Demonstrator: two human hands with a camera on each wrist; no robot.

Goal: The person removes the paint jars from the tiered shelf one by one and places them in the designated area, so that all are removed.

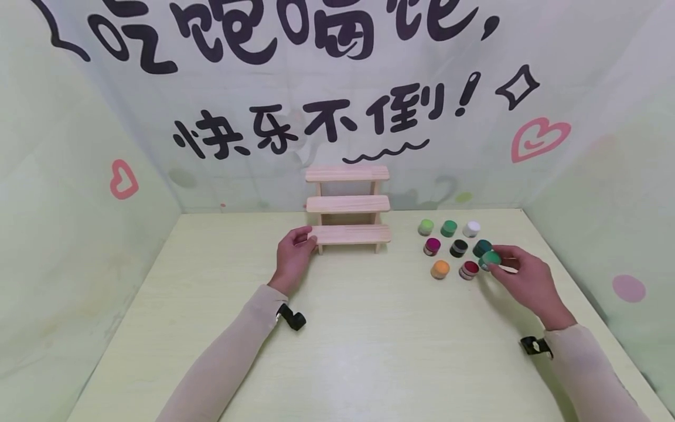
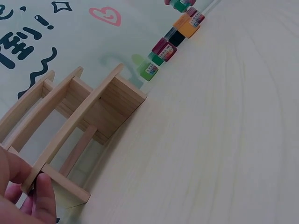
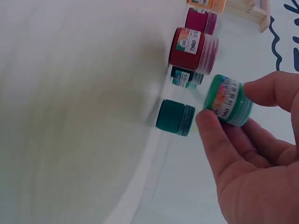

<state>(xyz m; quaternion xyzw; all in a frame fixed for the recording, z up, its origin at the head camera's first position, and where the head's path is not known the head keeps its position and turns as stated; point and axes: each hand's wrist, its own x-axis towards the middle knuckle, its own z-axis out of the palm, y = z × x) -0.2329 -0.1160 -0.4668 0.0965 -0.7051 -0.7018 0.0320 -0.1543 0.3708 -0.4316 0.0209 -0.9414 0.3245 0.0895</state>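
A three-step wooden stand (image 1: 348,234) stands at the back middle of the table. My left hand (image 1: 294,258) grips the left end of its lowest step, thumb and fingers on opposite sides of the board (image 2: 70,128). On the right, my right hand (image 1: 529,284) pinches a small green paint jar (image 3: 227,100) between thumb and fingers. That jar is raised off the table and tilted. Just behind it stands a dark teal jar (image 1: 482,247), with a dark red jar (image 1: 469,270) to its left.
Several more paint jars stand in loose rows: orange (image 1: 440,269), magenta (image 1: 432,246), black (image 1: 459,248), light green (image 1: 426,227), green (image 1: 449,228) and white (image 1: 471,228). Printed cloth walls (image 1: 237,181) enclose the pale table (image 1: 348,340) at the back and sides.
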